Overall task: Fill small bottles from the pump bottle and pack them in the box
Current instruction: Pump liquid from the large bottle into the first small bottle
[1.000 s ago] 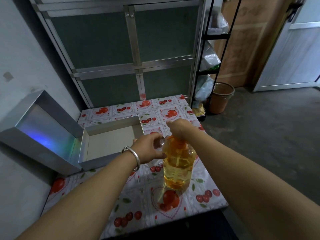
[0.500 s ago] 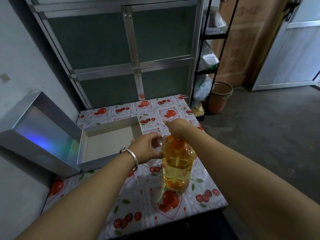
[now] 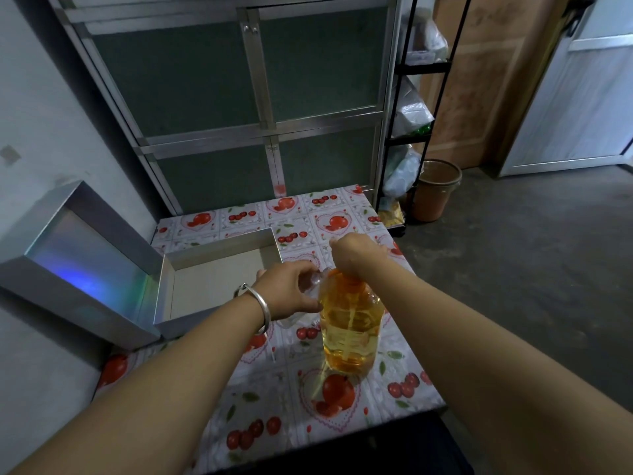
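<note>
Up close, we see our right hand resting on top of the pump bottle, fingers curled down over the pump head so that the head itself is hidden. That bottle stands upright on the fruit-print tablecloth, holding amber liquid well up its body. Our left hand sits just beside the bottle's neck, fingers curled around a small clear bottle held against the pump bottle's shoulder; we cannot tell whether any liquid is in it. A silver bangle circles our left wrist. Left of the hands, the silver box lies open on the table, and we see only its pale floor inside. Its lid leans against the wall, touching the box's left edge.
</note>
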The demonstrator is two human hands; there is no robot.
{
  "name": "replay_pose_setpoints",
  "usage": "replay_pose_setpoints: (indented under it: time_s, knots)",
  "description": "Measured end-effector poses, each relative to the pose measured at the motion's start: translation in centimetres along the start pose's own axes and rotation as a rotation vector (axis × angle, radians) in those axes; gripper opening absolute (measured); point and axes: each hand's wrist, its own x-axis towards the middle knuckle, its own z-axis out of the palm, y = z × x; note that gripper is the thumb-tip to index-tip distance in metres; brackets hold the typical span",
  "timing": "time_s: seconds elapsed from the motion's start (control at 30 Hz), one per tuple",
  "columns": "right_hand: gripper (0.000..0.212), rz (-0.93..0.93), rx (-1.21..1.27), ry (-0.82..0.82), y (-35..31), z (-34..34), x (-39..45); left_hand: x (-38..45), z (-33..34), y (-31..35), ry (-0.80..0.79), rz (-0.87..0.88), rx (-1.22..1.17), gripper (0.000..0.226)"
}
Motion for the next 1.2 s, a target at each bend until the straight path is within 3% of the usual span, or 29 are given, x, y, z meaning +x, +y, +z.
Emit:
replay_pose_setpoints:
  time_s: [0.27, 0.47, 0.63, 0.83, 1.03, 1.2]
  knots:
    - [0.048, -0.020, 0.069, -0.098, -0.2, -0.5, 0.1, 0.0, 0.1, 0.1, 0.004, -0.002, 0.002, 0.038]
    - [0.045, -0.002, -0.023, 0.036, 0.1, 0.2, 0.0, 0.0, 0.0, 0.2, 0.001, 0.004, 0.032, 0.040]
    - [0.051, -0.048, 0.007, -0.102, -0.3, -0.6, 0.0, -0.2, 0.0, 0.0, -0.002, 0.003, 0.015, 0.040]
    - [0.045, 0.015, -0.021, -0.002, -0.1, 0.1, 0.3, 0.3, 0.2, 0.0, -0.005, 0.002, 0.000, 0.038]
    - [0.049, -0.032, 0.040, -0.141, -0.4, -1.4, -1.1, 0.2, 0.0, 0.3, -0.007, 0.008, -0.014, 0.033]
    - [0.045, 0.031, 0.015, -0.009, -0.2, -0.3, -0.2, 0.4, 0.0, 0.3, -0.014, 0.001, 0.005, 0.037]
